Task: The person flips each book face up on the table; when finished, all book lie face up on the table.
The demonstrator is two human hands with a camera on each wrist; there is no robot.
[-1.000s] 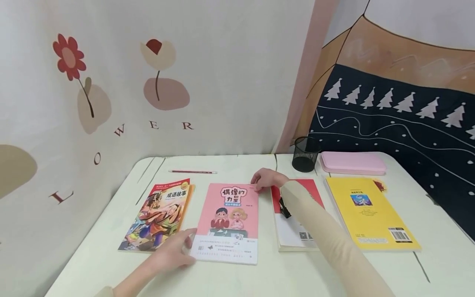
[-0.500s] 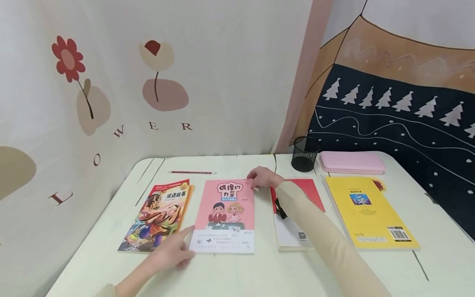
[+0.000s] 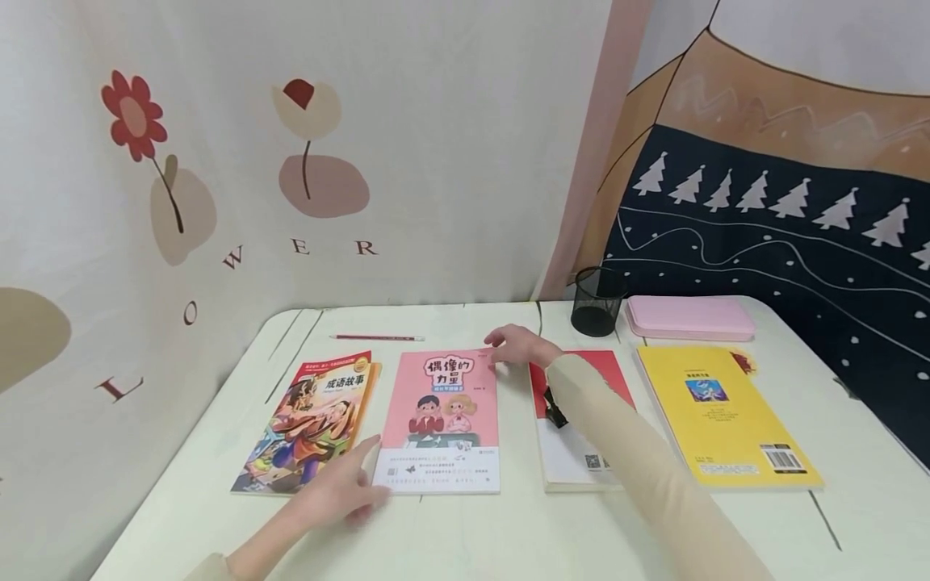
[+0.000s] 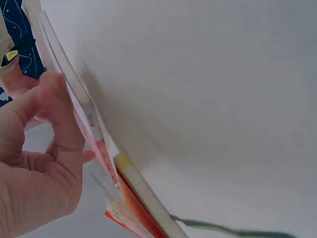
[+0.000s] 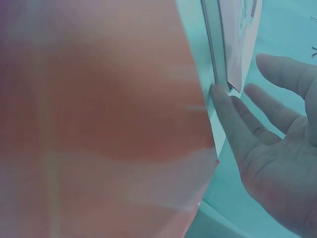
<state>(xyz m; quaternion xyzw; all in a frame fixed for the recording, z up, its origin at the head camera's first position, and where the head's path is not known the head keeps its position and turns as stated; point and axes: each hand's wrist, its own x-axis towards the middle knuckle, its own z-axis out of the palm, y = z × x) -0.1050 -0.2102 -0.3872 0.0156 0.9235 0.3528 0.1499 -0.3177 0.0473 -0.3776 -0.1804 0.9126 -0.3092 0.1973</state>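
A pink book point(image 3: 441, 411) with two cartoon children lies face up in the middle of the white table. At its lower left corner is my left hand point(image 3: 336, 490), index finger along the left edge and thumb by the bottom edge. My right hand point(image 3: 521, 347) is at the upper right corner; the right wrist view has its fingers extended, one fingertip at the book's point(image 5: 233, 44) corner. Left of the pink book lies a colourful storybook point(image 3: 312, 420), partly under my left hand in the head view. A red and white book point(image 3: 563, 460) lies beneath my right forearm.
A yellow book point(image 3: 726, 428) lies on the right. Behind stand a black mesh pen cup point(image 3: 597, 303) and a pink pencil case point(image 3: 690, 317). A red pencil point(image 3: 378, 336) lies near the back edge, and a printed curtain point(image 3: 436, 145) hangs behind the table.
The pink book has slid away from me and slightly left, so its bottom edge lines up roughly with the neighbouring books. My left thumb has shifted to its bottom edge.
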